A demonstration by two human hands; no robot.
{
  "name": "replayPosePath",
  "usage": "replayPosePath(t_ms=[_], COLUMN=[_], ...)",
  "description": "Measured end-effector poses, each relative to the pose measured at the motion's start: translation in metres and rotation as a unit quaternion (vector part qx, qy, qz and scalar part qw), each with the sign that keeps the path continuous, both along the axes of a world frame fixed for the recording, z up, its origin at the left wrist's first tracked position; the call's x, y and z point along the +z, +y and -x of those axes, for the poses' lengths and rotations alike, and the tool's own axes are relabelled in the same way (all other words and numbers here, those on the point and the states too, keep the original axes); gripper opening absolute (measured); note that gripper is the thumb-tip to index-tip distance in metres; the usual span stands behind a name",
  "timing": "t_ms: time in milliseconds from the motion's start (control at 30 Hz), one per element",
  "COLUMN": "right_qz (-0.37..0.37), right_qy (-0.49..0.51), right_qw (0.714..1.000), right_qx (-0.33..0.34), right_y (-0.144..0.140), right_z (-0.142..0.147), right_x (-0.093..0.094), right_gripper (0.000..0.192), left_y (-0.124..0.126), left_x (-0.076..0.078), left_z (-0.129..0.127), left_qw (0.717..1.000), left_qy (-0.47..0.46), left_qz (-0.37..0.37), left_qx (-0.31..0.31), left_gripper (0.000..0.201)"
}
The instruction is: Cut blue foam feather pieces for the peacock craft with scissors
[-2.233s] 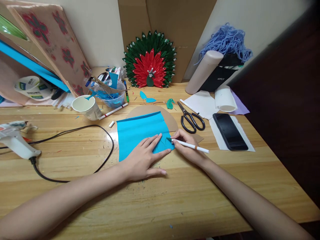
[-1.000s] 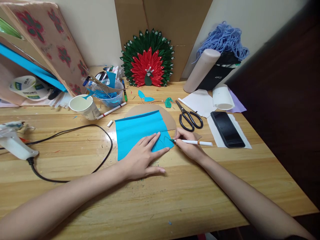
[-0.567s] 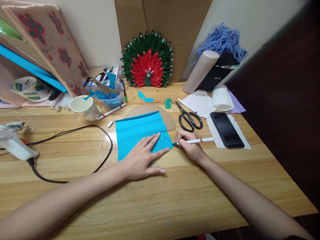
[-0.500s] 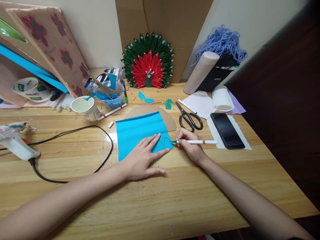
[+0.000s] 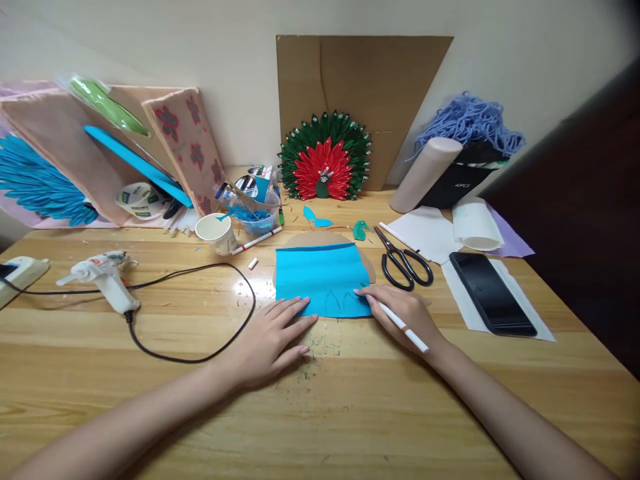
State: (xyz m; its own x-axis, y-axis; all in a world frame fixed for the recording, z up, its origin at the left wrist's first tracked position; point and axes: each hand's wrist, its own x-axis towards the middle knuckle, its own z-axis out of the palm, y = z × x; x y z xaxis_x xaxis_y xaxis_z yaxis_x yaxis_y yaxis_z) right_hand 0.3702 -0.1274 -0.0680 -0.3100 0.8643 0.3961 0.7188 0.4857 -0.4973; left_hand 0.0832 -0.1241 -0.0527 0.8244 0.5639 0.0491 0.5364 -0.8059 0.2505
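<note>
A blue sheet (image 5: 320, 273) with a folded upper edge lies on a round piece of brown cardboard (image 5: 369, 268). Pointed green outlines are drawn near its lower right edge. My left hand (image 5: 273, 340) lies flat with fingers spread, the fingertips resting on the sheet's lower left corner. In a pinch, my right hand (image 5: 407, 313) holds a white marker (image 5: 404, 325) with a brown band, its tip hidden by the fingers, over the sheet's right side. Black-handled scissors (image 5: 403, 260) lie just beyond my right hand.
A glue gun (image 5: 107, 280) and its looping black cord lie at left. A paper cup (image 5: 217, 233) and a plastic tub (image 5: 257, 217) stand behind. A red and green peacock (image 5: 325, 160) leans on cardboard. At right lies a phone (image 5: 493, 293) on white paper.
The camera view has shifted, and the sheet now lies straighter. My left hand has moved to its lower left corner. The marker has swung to point down and right; more outline shows.
</note>
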Motion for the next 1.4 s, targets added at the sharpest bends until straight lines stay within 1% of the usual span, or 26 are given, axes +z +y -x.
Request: replayPosePath(t_ms=[67, 133, 167, 233, 300, 333, 433, 567, 667, 833, 933, 1033, 1200, 1333, 1400], right_qz=[0.021, 0.07, 0.105, 0.178, 0.233, 0.251, 0.281, 0.301, 0.304, 0.266, 0.249, 0.245, 0.254, 0.241, 0.237], right_qy=[0.033, 0.106, 0.153, 0.243, 0.296, 0.309, 0.32, 0.301, 0.286, 0.211, 0.185, 0.163, 0.141, 0.153, 0.147], right_qw=[0.999, 0.991, 0.982, 0.953, 0.926, 0.917, 0.905, 0.905, 0.908, 0.939, 0.949, 0.954, 0.956, 0.957, 0.959], right_qx=[-0.027, -0.047, -0.047, -0.031, -0.019, -0.019, -0.022, -0.017, -0.033, -0.046, -0.053, -0.056, -0.029, -0.052, -0.053], right_y=[-0.001, -0.004, -0.005, -0.006, -0.006, -0.005, 0.0, 0.006, 0.008, 0.006, 0.005, 0.004, 0.005, 0.005, 0.005], right_z=[0.001, 0.005, 0.01, 0.021, 0.034, 0.04, 0.056, 0.065, 0.065, 0.064, 0.064, 0.064, 0.064, 0.064, 0.064], right_x=[0.002, 0.006, 0.008, 0.01, 0.01, 0.009, 0.006, 0.003, 0.001, -0.004, -0.006, -0.005, -0.003, -0.005, -0.004], right_gripper=[0.021, 0.027, 0.03, 0.034, 0.029, 0.024, 0.016, 0.011, 0.007, 0.008, 0.009, 0.007, 0.005, 0.007, 0.007], left_y=[0.0, 0.0, -0.001, 0.0, 0.001, 0.002, 0.006, 0.01, 0.011, 0.011, 0.011, 0.012, 0.012, 0.012, 0.012], left_x=[0.002, 0.005, 0.006, 0.007, 0.007, 0.006, 0.004, 0.001, -0.001, -0.005, -0.006, -0.007, -0.008, -0.009, -0.009], left_z=[-0.001, -0.005, -0.007, -0.011, -0.013, -0.014, -0.013, -0.01, -0.009, -0.008, -0.008, -0.008, -0.008, -0.008, -0.008], left_qw=[0.999, 0.999, 0.998, 0.998, 0.998, 0.998, 0.997, 0.996, 0.997, 0.996, 0.997, 0.997, 0.998, 0.998, 0.998], left_qy=[0.008, 0.003, -0.002, -0.011, -0.014, -0.014, -0.025, -0.039, -0.035, -0.031, -0.035, -0.034, -0.029, -0.032, -0.033], left_qz=[0.034, 0.052, 0.056, 0.06, 0.063, 0.064, 0.065, 0.074, 0.073, 0.078, 0.073, 0.067, 0.058, 0.051, 0.05], left_qx=[0.003, -0.002, -0.007, -0.017, -0.023, -0.024, -0.025, -0.01, 0.007, 0.007, -0.002, -0.011, -0.017, -0.017, -0.018], left_gripper=[0.051, 0.053, 0.055, 0.057, 0.058, 0.059, 0.058, 0.052, 0.049, 0.053, 0.056, 0.058, 0.061, 0.06, 0.06])
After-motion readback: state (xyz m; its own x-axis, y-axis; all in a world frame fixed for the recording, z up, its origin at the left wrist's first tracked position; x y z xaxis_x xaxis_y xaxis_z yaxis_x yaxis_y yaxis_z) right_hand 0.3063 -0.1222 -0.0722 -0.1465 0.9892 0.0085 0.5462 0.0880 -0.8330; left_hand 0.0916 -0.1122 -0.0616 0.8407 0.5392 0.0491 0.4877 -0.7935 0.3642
